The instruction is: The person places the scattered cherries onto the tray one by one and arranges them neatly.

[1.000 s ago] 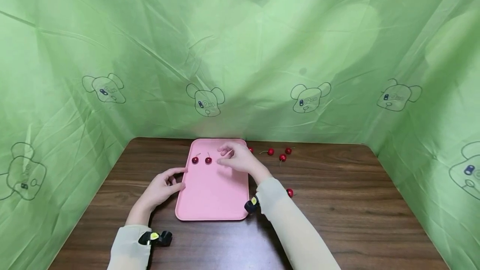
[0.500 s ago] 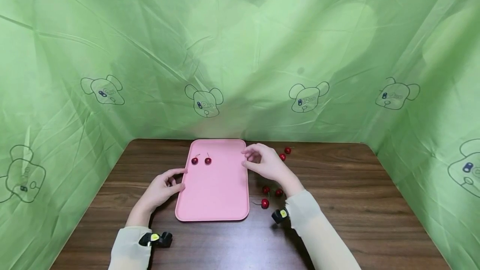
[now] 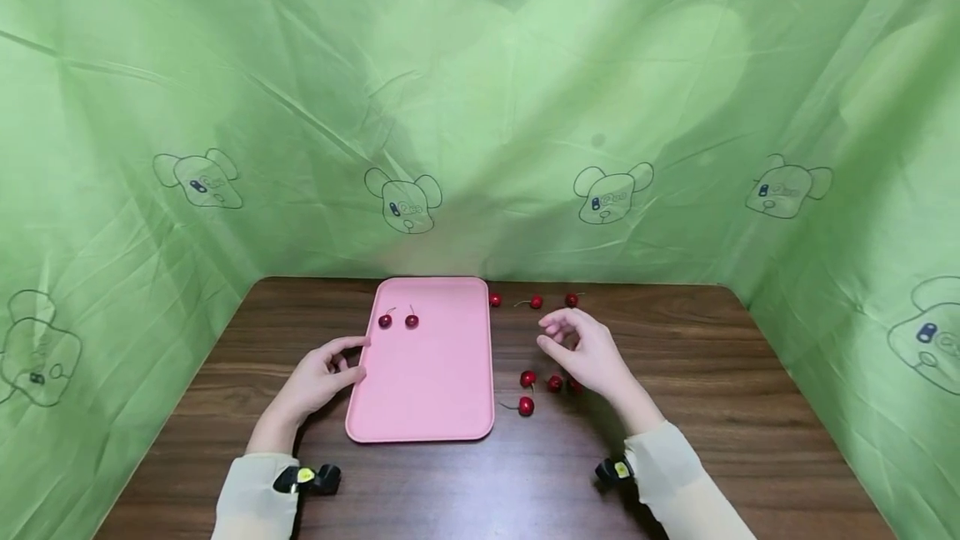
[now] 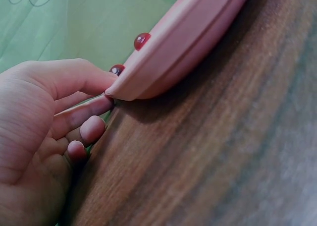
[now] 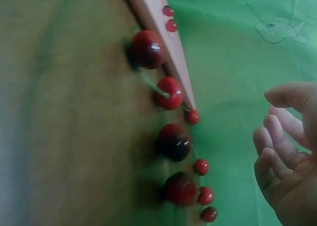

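My left hand (image 3: 318, 375) rests thumb and index fingertips at the left rim of a pink tray (image 3: 431, 398), spaced apart along it. Two dark red cherries with stems lie in the tray's back left part, a left cherry (image 3: 385, 321) and a right cherry (image 3: 412, 321). My right hand (image 3: 588, 352) hovers over the table to the tray's right, fingers loosely bent and nothing between them. In the right wrist view the right fingers (image 5: 275, 129) stand apart from the cherries. Nearest to that hand is a front group of cherries (image 3: 554, 383), partly covered by it.
Along the back edge of the brown wooden table (image 3: 675, 457) lie more cherries (image 3: 536, 302), right of the tray. Another cherry (image 3: 526, 406) sits near the tray's front right side. Green cloth (image 3: 480, 123) encloses the back and both sides.
My right hand has moved from over the tray out to the right, uncovering cherries beside the tray. My left hand stays at the rim, and the two tray cherries lie as before.
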A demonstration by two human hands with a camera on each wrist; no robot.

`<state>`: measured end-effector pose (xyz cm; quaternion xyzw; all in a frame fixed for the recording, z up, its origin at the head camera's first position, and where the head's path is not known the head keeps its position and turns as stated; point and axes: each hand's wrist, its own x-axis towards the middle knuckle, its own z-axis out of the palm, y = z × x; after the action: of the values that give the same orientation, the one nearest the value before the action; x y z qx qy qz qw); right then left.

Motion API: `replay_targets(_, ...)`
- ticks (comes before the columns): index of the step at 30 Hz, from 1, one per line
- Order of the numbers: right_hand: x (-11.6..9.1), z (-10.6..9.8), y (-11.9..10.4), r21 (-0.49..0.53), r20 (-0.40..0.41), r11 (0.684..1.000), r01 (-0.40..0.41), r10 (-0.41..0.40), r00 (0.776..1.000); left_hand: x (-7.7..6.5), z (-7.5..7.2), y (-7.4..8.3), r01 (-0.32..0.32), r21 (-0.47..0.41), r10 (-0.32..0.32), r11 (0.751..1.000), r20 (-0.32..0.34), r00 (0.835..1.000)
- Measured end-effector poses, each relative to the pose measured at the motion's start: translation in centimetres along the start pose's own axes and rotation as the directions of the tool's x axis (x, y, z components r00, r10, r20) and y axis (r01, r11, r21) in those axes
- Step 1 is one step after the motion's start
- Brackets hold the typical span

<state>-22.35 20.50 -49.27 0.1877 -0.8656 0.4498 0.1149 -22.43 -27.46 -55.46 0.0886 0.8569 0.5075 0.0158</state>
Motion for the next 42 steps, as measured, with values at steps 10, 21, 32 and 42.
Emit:
replay_targets(10,-4.2,-1.2,1.7,-0.073,-0.033,0.992,-0.101,0.099,0.995,-0.2,0.0,0.5,0.029,0.018,-0.029,0.999,0.006,1.000)
replay_targets(21,-5.9,-1.4,3.5,-0.062,-0.010,0.983,-0.174,0.174,0.985,-0.2,-0.1,0.4,0.018,0.011,-0.018,1.000,-0.003,1.000)
replay_targets(32,-6.4,-1.9,4.6,-0.078,0.079,0.963,-0.257,0.262,0.962,0.0,0.2,0.0,0.010,0.028,-0.010,1.000,-0.001,1.000)
replay_targets(42,-6.4,-2.1,5.0,-0.083,0.091,0.961,-0.263,0.270,0.959,0.0,0.0,0.2,0.019,0.031,-0.019,0.999,-0.002,1.000)
